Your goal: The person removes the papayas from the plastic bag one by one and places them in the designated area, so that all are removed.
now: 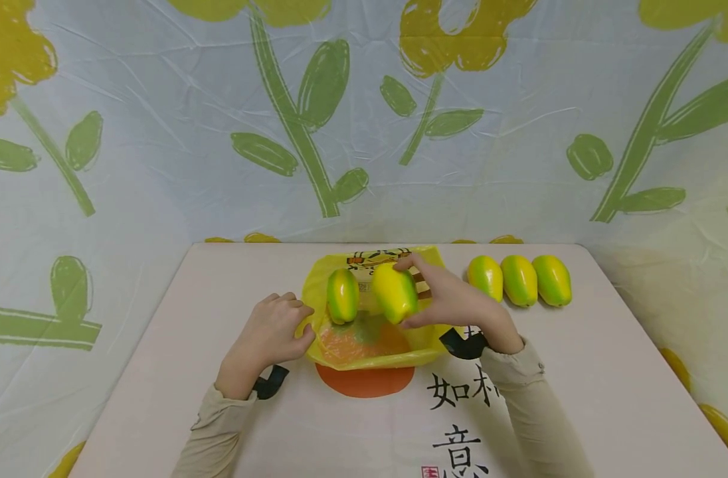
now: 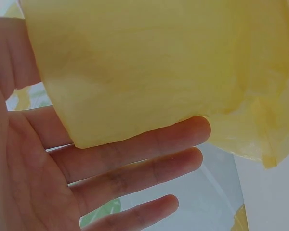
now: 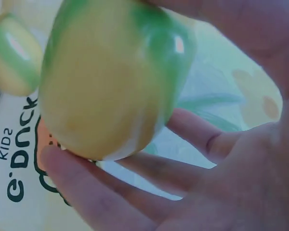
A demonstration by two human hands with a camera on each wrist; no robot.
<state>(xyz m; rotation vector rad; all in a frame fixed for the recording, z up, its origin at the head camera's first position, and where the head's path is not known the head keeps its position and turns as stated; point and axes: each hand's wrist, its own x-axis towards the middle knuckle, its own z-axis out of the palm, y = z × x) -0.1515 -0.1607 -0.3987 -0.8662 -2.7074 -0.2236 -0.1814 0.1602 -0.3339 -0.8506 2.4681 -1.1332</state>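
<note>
My right hand (image 1: 442, 295) grips a glossy yellow-green papaya (image 1: 394, 292) between thumb and fingers, over the right part of a yellow plastic bag (image 1: 420, 358). Close up in the right wrist view, this papaya (image 3: 111, 82) stands tilted against the fingers. Another papaya (image 1: 343, 296) lies within the bag's outline, left of the held one. My left hand (image 1: 274, 328) is at the bag's left edge. In the left wrist view its fingers (image 2: 135, 149) are straight, the bag film (image 2: 149, 72) lying across them and hiding the index fingertip and part of the thumb.
Three more papayas (image 1: 520, 281) stand in a row at the back right of the pale table (image 1: 184, 372). An orange disc (image 1: 364, 384) and black characters (image 1: 459, 451) are printed on the table cover. A flower-patterned cloth (image 1: 179, 133) hangs behind.
</note>
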